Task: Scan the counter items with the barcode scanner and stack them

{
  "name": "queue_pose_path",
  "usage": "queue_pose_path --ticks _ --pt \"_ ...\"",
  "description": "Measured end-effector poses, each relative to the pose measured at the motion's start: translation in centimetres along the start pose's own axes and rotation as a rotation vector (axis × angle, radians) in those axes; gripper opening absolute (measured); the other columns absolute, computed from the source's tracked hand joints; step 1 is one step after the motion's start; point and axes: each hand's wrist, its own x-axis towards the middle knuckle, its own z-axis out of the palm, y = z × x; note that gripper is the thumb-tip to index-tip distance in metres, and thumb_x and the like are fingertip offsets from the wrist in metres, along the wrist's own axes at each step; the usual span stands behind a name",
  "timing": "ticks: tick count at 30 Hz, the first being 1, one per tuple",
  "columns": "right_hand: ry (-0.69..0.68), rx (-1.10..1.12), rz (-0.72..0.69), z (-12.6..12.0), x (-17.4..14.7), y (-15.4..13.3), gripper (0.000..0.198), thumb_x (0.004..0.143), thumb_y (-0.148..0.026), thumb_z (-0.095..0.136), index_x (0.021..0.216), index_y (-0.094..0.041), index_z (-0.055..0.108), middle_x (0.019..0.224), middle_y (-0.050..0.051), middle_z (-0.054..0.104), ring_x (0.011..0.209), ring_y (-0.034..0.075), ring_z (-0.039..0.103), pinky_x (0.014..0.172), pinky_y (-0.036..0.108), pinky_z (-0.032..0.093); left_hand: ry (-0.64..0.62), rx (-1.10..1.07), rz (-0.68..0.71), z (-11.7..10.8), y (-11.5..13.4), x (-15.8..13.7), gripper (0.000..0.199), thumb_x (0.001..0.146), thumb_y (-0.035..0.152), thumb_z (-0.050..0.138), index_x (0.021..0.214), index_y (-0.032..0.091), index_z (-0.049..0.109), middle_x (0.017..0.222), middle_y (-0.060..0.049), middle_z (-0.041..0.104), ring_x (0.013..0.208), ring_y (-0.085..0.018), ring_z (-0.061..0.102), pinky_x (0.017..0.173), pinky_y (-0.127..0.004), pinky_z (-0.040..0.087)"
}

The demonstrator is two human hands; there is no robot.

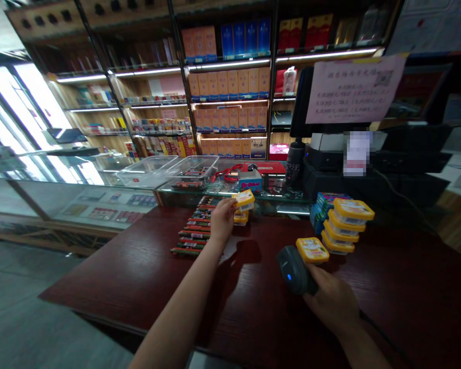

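Held tub (244, 199): yellow lid, raised at the left hand, just above a lower tub (241, 220) at its 6 o'clock.
Left grip (223, 220): closed on the held tub, coming from 8 o'clock, fingers at its edge.
Handling: probably light and rather stiff; the smooth plastic may be a little slippery, and the lid may loosen if lifted alone.
Where to hold: better by two opposite side walls, under the lid rim.
Right grip (336, 302): toward 4 o'clock, closed around a dark scanner (294, 271).
Near tub (312, 249): at the scanner's 1 o'clock; whether the right fingers also hold it, I cannot tell.
Tub stack (346, 228): at 3 o'clock on the tabletop (138, 277), beside blue packs (320, 212).
Slim packs (194, 230): in a row, at 8 o'clock.
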Motion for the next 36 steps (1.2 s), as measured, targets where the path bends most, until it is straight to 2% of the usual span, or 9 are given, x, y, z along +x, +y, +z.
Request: queue_pose_path --ticks 5,11,16,21,23,25,29,32,36 --pt "0.099 -0.012 -0.044 1.1 -0.3 0.4 0.033 0.075 -0.018 0.05 0.106 -0.019 0.059 0.105 0.008 0.07 0.088 0.022 0.067 0.071 0.029 0.05 -0.085 0.07 0.018 0.3 -3.0 2.7 0.025 0.082 0.012 0.051 0.099 0.019 0.066 0.104 -0.005 0.067 0.096 -0.017 0.063 0.088 -0.03 0.051" --pt "0.178 -0.019 -0.091 1.8 -0.6 0.9 0.031 0.075 -0.019 0.052 0.106 -0.019 0.058 0.099 0.008 0.071 0.08 0.021 0.067 0.067 0.029 0.05 -0.132 0.041 0.018 1.3 -6.0 2.2 0.029 0.08 0.009 0.051 0.101 0.018 0.067 0.108 -0.007 0.067 0.098 -0.018 0.063 0.089 -0.032 0.051" --pt "0.188 -0.006 -0.074 1.4 -0.3 0.6 0.029 0.076 -0.019 0.051 0.104 -0.019 0.058 0.097 0.007 0.071 0.079 0.021 0.067 0.067 0.029 0.048 -0.146 0.048 0.009 1.1 -6.4 2.0 0.03 0.081 0.009 0.05 0.102 0.021 0.067 0.112 -0.005 0.066 0.102 -0.017 0.062 0.09 -0.033 0.05" --pt "0.164 -0.037 -0.017 1.1 -0.3 0.7 0.028 0.075 -0.021 0.053 0.102 -0.019 0.06 0.096 0.007 0.071 0.08 0.021 0.066 0.067 0.029 0.046 -0.035 0.262 0.032 0.6 -3.4 1.2 0.028 0.081 0.022 0.058 0.108 0.023 0.066 0.124 -0.009 0.058 0.104 -0.023 0.058 0.09 -0.039 0.047" --pt "0.174 -0.039 0.013 0.7 -0.2 0.6 0.028 0.075 -0.022 0.053 0.102 -0.018 0.061 0.095 0.008 0.071 0.079 0.021 0.066 0.068 0.03 0.045 0.017 0.307 0.083 1.0 -1.7 0.5 0.027 0.081 0.027 0.059 0.107 0.023 0.067 0.121 -0.009 0.057 0.107 -0.025 0.055 0.093 -0.043 0.044" --pt "0.164 -0.015 0.054 0.1 0.0 0.5 0.029 0.075 -0.022 0.054 0.103 -0.018 0.062 0.093 0.007 0.071 0.078 0.021 0.065 0.068 0.03 0.044 0.004 0.283 0.137 1.8 0.1 -0.6 0.024 0.081 0.028 0.06 0.104 0.024 0.068 0.116 -0.009 0.057 0.108 -0.026 0.053 0.094 -0.043 0.042" --pt "0.095 -0.02 0.196 -2.4 0.2 0.8 0.029 0.074 -0.022 0.056 0.102 -0.02 0.062 0.09 0.006 0.071 0.078 0.02 0.066 0.064 0.027 0.041 -0.196 0.098 0.23 4.3 3.8 -3.5 0.023 0.083 0.026 0.059 0.104 0.023 0.066 0.11 -0.007 0.059 0.103 -0.022 0.053 0.091 -0.038 0.044" --pt "0.072 -0.1 0.388 -4.7 -0.2 1.9 0.024 0.077 -0.033 0.057 0.098 -0.023 0.063 0.079 0.005 0.07 0.07 0.022 0.065 0.055 0.027 0.034 -0.403 -0.045 0.297 6.3 6.7 -5.5 0.028 0.082 0.026 0.06 0.109 0.022 0.063 0.109 -0.006 0.06 0.101 -0.02 0.054 0.088 -0.034 0.046" --pt "0.056 -0.12 0.532 -6.6 -1.2 3.8 0.025 0.077 -0.039 0.056 0.097 -0.024 0.063 0.072 0.006 0.069 0.065 0.021 0.063 0.051 0.026 0.029 -0.603 -0.06 0.448 8.7 10.0 -7.1 0.026 0.083 0.03 0.058 0.108 0.023 0.063 0.108 -0.006 0.062 0.099 -0.019 0.054 0.087 -0.033 0.046"
